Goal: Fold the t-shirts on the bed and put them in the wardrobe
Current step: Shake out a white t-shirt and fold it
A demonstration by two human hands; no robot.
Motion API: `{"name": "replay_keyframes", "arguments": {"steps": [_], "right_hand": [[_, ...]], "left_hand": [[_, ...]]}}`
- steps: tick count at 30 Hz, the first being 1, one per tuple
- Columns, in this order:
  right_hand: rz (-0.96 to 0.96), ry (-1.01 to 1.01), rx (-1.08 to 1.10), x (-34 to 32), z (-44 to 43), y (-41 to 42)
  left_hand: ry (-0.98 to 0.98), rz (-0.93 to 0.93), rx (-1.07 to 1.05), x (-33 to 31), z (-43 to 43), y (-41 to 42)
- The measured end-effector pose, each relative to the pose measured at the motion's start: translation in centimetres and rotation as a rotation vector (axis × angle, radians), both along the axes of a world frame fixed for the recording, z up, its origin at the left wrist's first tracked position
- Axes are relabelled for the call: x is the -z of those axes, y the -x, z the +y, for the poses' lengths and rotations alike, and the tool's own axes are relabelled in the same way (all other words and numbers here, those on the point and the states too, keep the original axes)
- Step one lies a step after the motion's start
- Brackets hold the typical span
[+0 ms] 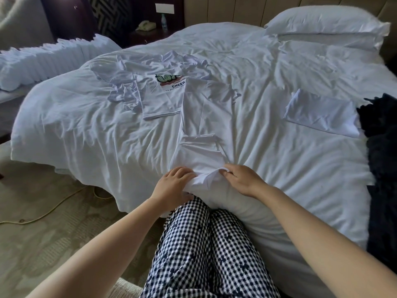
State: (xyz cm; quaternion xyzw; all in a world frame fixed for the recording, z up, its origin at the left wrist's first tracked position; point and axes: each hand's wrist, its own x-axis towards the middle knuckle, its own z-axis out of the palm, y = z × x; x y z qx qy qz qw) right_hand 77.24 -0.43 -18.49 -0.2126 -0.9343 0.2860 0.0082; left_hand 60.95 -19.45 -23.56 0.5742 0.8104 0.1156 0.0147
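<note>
Checked trousers point(206, 244) btm centre | L hand point(174, 183) + R hand point(242, 179) curled, gripping near end of white t-shirt point(199, 125), mid-frame on bed point(86, 130) | printed t-shirt point(159, 97) upper centre | folded t-shirt point(322, 114) right

The white t-shirt point(154, 93) lying toward the far left side of the bed point(268, 67) reads "CHEER"; beneath it a smaller line begins "try your best", the rest covered.
</note>
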Motion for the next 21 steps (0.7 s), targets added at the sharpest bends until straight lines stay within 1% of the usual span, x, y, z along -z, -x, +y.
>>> {"name": "replay_keyframes", "arguments": {"steps": [3,5,9,11,14,18,21], "right_hand": [[-0.015,-0.007,0.008,-0.6,-0.2,-0.2],[-0.027,0.012,0.026,-1.0,-0.5,-0.5],[-0.041,0.13,0.069,-1.8,-0.7,-1.1],[-0.01,0.195,0.122,-2.0,-0.7,-1.3],[0.128,0.224,0.246,-2.8,-0.6,-0.6],[0.349,0.213,0.417,-4.3,0.2,2.0],[0.472,0.232,0.583,-5.0,1.6,4.6]], "left_hand": [[-0.073,-0.011,-0.051,-0.7,0.2,-0.3],[-0.078,-0.051,-0.113,-1.5,0.3,-0.7],[0.075,-0.211,-0.162,-3.2,0.4,-0.9],[0.071,-0.292,-0.152,-3.8,0.1,-0.6],[-0.044,-0.4,-0.246,-5.6,0.3,0.3],[-0.292,-0.641,-0.403,-8.5,1.9,2.8],[-0.422,-0.745,-0.491,-9.7,3.8,4.7]]}}
